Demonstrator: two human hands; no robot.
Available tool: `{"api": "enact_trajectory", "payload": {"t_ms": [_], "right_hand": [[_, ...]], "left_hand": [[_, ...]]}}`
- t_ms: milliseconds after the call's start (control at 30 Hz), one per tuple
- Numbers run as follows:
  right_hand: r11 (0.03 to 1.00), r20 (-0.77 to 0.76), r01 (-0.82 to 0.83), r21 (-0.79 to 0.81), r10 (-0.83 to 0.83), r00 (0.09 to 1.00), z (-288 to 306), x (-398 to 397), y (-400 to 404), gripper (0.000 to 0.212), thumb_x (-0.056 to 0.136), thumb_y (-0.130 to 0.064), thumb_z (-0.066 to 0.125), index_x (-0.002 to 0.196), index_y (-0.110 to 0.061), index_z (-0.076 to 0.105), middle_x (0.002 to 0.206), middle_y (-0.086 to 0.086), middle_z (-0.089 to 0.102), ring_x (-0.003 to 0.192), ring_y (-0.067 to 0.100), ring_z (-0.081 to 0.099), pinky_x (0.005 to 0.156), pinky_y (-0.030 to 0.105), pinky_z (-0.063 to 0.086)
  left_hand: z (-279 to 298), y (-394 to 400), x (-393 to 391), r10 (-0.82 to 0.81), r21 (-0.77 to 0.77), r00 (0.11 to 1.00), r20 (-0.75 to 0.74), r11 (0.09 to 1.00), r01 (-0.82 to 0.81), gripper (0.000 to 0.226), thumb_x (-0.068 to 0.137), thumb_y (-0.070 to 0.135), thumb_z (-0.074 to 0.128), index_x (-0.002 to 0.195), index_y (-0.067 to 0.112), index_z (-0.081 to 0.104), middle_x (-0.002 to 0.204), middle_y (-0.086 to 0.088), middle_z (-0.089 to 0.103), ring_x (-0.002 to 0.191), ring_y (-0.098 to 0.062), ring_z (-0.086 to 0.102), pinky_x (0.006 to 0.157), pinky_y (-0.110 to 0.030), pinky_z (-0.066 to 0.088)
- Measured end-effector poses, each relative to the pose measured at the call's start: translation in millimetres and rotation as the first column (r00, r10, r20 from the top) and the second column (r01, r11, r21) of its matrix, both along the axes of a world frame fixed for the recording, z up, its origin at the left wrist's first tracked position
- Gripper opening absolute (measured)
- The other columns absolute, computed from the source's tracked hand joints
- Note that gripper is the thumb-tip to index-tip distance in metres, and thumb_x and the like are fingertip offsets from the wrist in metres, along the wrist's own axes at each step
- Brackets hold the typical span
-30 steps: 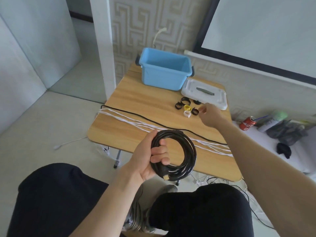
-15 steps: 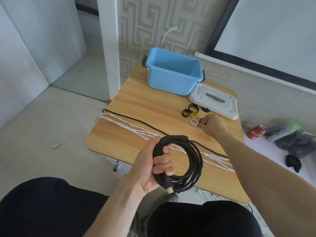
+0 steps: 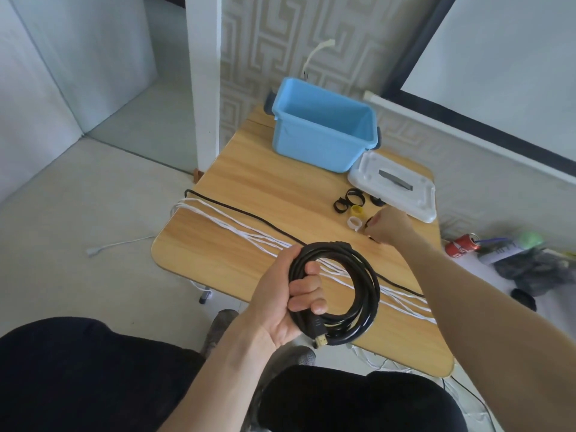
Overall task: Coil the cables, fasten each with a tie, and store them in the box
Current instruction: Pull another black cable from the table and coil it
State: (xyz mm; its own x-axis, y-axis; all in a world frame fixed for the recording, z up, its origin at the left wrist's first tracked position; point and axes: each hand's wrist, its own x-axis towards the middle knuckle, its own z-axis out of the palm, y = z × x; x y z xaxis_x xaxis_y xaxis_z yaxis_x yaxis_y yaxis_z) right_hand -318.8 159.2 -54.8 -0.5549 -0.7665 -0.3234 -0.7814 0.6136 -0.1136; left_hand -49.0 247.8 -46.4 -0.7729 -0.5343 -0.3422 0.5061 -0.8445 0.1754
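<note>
A: Left hand (image 3: 282, 302), grip clamped round the coiled black cable (image 3: 335, 294), held up at the near edge of the tabletop (image 3: 249, 213); gold plug hanging at the bottom of the coil.

B: Right hand (image 3: 389, 227)?

A: A second ago it hovered over the ties; now we see it drawn a little nearer us, fingers curled and pinching a black tie (image 3: 369, 222), only partly visible. White tie (image 3: 354, 223) lies just beside it; yellow tie (image 3: 357, 210) and the other black ties (image 3: 349, 201) sit a little farther back, toward the blue box (image 3: 324, 141).

B: So one tie is picked. What follows?

A: We judge the fastening step is next: wrap the tie round the coil. Box stands open at the far end of the tabletop, white lid (image 3: 394, 185) flat at its right.

B: Remaining work?

A: White cables (image 3: 237, 232) and a loose black cable (image 3: 237, 210) lie stretched across the tabletop, between coil and box, uncoiled
</note>
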Motion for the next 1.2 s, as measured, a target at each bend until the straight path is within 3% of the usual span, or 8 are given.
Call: {"api": "enact_trajectory", "payload": {"t_ms": [300, 367, 567, 767, 867, 967, 1067, 1200], "right_hand": [[0.974, 0.079, 0.095, -0.208, -0.08, 0.994, -10, 2, 26, 0.019, 0.09, -0.016, 0.066, 0.092, 0.002, 0.072, 0.078, 0.008, 0.065, 0.075, 0.024, 0.06, 0.07, 0.042, 0.055], [0.964, 0.057, 0.084, -0.251, -0.072, 0.996, -12, 4, 40, 0.014, 0.09, -0.013, 0.065, 0.101, -0.005, 0.069, 0.093, 0.008, 0.066, 0.088, 0.024, 0.062, 0.074, 0.038, 0.053], [0.943, 0.044, -0.016, -0.331, 0.033, 0.999, -13, 8, 36, 0.041, 0.092, -0.008, 0.062, 0.133, -0.015, 0.057, 0.136, 0.009, 0.053, 0.118, 0.026, 0.056, 0.094, 0.037, 0.048], [0.961, 0.149, -0.193, -0.199, 0.224, 0.963, 3, 21, -12, 0.038, 0.098, -0.006, 0.046, 0.129, -0.015, 0.066, 0.145, 0.006, 0.05, 0.137, 0.03, 0.039, 0.108, 0.041, 0.036], [0.972, 0.163, -0.214, -0.095, 0.227, 0.96, -5, 24, -33, 0.039, 0.1, -0.02, 0.036, 0.115, -0.011, 0.071, 0.129, 0.006, 0.061, 0.127, 0.029, 0.048, 0.09, 0.038, 0.039], [0.977, 0.137, -0.197, -0.075, 0.206, 0.969, -15, 21, -43, 0.049, 0.082, -0.048, 0.037, 0.087, -0.012, 0.07, 0.097, 0.005, 0.063, 0.103, 0.028, 0.053, 0.075, 0.036, 0.037], [0.975, 0.248, -0.115, -0.192, 0.161, 0.955, -9, 28, -36, 0.038, 0.086, -0.038, 0.058, 0.068, -0.005, 0.054, 0.075, 0.005, 0.05, 0.07, 0.02, 0.046, 0.06, 0.032, 0.036], [0.945, 0.225, -0.072, -0.319, 0.149, 0.963, -6, 24, -35, 0.036, 0.089, -0.024, 0.063, 0.089, 0.012, 0.067, 0.076, 0.02, 0.055, 0.067, 0.032, 0.052, 0.062, 0.038, 0.044]], "left_hand": [[0, 2, 5, 0.041, -0.019, 0.998, 0.053, 0.999, -0.04, 0.045, 0.103, 0.043, 0.042, 0.071, 0.015, 0.056, 0.044, 0.009, 0.027, 0.034, -0.007, 0.028, 0.041, -0.023, 0.039], [2, 5, 3, 0.046, -0.014, 0.997, 0.06, 0.999, -0.045, 0.044, 0.103, 0.042, 0.042, 0.07, 0.015, 0.056, 0.045, 0.009, 0.026, 0.035, -0.007, 0.027, 0.042, -0.023, 0.039], [2, 14, 4, 0.061, -0.036, 0.991, 0.122, 0.998, -0.057, 0.044, 0.103, 0.041, 0.042, 0.07, 0.015, 0.055, 0.046, 0.009, 0.025, 0.036, -0.008, 0.025, 0.043, -0.024, 0.04], [7, 7, 8, 0.077, -0.037, 0.989, 0.123, 0.997, -0.073, 0.044, 0.104, 0.04, 0.04, 0.07, 0.015, 0.054, 0.045, 0.009, 0.025, 0.036, -0.008, 0.025, 0.044, -0.025, 0.039], [13, 1, 6, 0.077, -0.042, 0.991, 0.111, 0.996, -0.072, 0.047, 0.104, 0.041, 0.039, 0.07, 0.014, 0.055, 0.045, 0.009, 0.024, 0.035, -0.008, 0.025, 0.044, -0.024, 0.039], [16, -6, 6, 0.079, -0.044, 0.992, 0.101, 0.996, -0.075, 0.048, 0.104, 0.042, 0.038, 0.069, 0.014, 0.055, 0.045, 0.009, 0.023, 0.035, -0.008, 0.024, 0.044, -0.024, 0.038], [17, -8, 7, 0.08, -0.049, 0.992, 0.102, 0.996, -0.076, 0.047, 0.104, 0.041, 0.038, 0.069, 0.014, 0.054, 0.045, 0.009, 0.023, 0.035, -0.008, 0.024, 0.044, -0.024, 0.038], [15, -8, 10, 0.077, -0.056, 0.991, 0.105, 0.996, -0.071, 0.047, 0.104, 0.042, 0.039, 0.069, 0.015, 0.054, 0.044, 0.009, 0.025, 0.035, -0.008, 0.025, 0.044, -0.024, 0.039]]}}
